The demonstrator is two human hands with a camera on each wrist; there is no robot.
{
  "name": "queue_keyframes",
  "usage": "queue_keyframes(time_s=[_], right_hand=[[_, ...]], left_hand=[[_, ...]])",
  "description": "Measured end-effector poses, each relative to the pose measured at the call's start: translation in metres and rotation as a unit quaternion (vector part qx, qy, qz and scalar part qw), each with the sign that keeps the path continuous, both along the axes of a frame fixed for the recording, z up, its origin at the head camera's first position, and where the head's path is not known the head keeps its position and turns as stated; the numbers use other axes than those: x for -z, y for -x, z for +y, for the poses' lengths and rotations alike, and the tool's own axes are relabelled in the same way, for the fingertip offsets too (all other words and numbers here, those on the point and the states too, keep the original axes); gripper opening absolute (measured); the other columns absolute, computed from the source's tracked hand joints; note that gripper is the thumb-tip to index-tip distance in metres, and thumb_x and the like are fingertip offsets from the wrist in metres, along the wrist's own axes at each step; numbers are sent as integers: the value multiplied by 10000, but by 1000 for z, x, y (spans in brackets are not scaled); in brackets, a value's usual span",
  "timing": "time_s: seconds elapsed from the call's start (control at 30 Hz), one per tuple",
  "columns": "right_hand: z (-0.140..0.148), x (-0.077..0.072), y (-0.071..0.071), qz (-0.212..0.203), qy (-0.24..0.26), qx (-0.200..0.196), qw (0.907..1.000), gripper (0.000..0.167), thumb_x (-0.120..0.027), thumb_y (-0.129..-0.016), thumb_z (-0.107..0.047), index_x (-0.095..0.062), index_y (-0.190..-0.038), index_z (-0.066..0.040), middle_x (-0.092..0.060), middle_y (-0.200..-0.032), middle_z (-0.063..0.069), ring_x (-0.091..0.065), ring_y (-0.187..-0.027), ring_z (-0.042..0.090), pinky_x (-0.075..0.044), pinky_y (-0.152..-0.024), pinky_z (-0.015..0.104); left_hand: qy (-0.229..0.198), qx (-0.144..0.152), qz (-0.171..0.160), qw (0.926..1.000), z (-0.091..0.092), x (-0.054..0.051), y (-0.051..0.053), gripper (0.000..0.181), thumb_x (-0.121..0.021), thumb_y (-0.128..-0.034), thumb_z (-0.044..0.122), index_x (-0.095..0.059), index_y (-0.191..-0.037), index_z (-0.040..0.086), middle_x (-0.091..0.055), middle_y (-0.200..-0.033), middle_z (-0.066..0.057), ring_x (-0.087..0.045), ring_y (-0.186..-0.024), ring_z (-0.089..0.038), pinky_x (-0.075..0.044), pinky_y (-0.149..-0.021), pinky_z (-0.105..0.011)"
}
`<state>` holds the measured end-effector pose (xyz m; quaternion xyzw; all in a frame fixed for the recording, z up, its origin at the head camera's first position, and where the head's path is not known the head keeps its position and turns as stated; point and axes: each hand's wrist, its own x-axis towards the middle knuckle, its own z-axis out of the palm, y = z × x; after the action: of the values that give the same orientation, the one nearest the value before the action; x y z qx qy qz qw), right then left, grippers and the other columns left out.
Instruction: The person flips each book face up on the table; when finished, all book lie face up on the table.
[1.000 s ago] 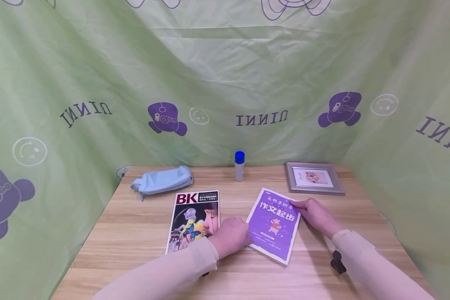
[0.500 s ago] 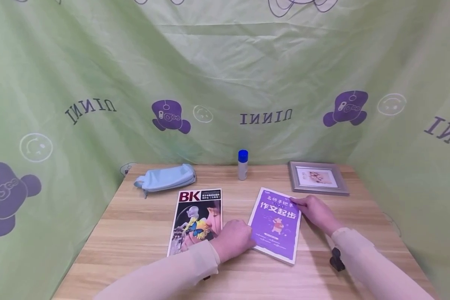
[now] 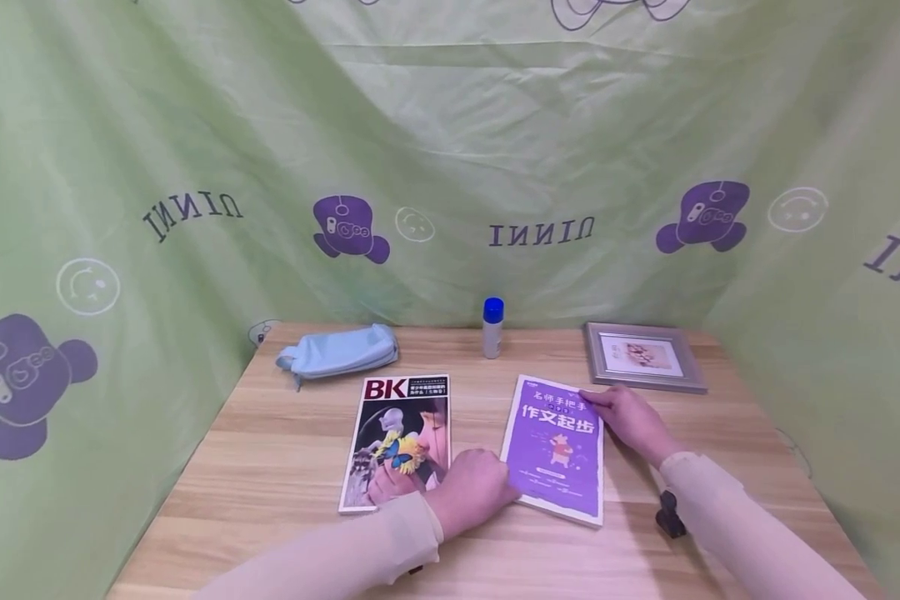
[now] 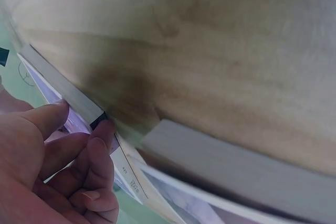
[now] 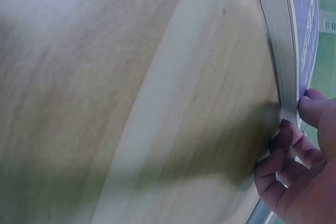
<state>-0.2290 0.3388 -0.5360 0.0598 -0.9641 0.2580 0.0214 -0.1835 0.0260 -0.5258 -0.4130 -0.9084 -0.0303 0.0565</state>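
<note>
A purple-covered book with a cartoon bear lies right of the middle of the table, tilted slightly. My left hand pinches its lower left edge; in the left wrist view the thumb is on the cover and the fingers are curled at the edge. At the upper right edge my right hand pinches the same book, thumb on the cover and fingers against the page side. A BK magazine-style book lies just left of my left hand, its lower right corner hidden by that hand.
At the back left lies a light blue pencil case. A white bottle with a blue cap stands upright at the back middle. A silver picture frame lies flat at the back right. Green printed cloth hangs behind the wooden table.
The purple book has turned a little counterclockwise and now sits straighter, both hands still gripping it. The whole head view has shifted slightly, with the background moving right.
</note>
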Motion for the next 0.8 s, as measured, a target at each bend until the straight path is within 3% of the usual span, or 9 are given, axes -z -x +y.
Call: queue_keyframes(time_s=[0.17, 0.47, 0.63, 0.8], right_hand=[[-5, 0, 3, -47, 79, 44, 9999, 341, -690, -982, -75, -706, -1323, -73, -667, -1004, 135, -593, -853, 250, -531, -762, 473], [-9, -1, 9, -172, 95, 83, 9998, 353, -668, -997, -86, -687, -1350, -68, -665, -1144, 239, -632, -997, 377, -524, -871, 596], [-12, -1, 11, -118, 27, 69, 9999, 346, -662, -1002, -86, -692, -1347, -75, -649, -1069, 192, -627, -938, 340, -533, -847, 580], [-14, -1, 12, -41, -15, 7, 10000, 344, -662, -1000, -70, -695, -1342, -71, -638, -1008, 151, -612, -890, 298, -538, -824, 553]], left_hand=[[-25, -70, -142, 9999, -2, -1, -5, 465, -732, -960, 421, -585, -575, 207, -540, -562, 64, -472, -514, -79, -466, -530, -261], [-147, -289, 167, 9993, 2, 2, -13, 449, -758, -930, 455, -640, -580, 199, -583, -566, 48, -507, -504, -107, -456, -505, -277], [-173, -250, 237, 9993, 4, 2, -15, 478, -762, -924, 437, -587, -545, 204, -556, -543, 50, -472, -482, -101, -450, -494, -268], [-154, -319, 183, 9992, 4, 1, -17, 441, -775, -919, 435, -645, -584, 178, -575, -554, 36, -496, -490, -114, -458, -501, -273]])
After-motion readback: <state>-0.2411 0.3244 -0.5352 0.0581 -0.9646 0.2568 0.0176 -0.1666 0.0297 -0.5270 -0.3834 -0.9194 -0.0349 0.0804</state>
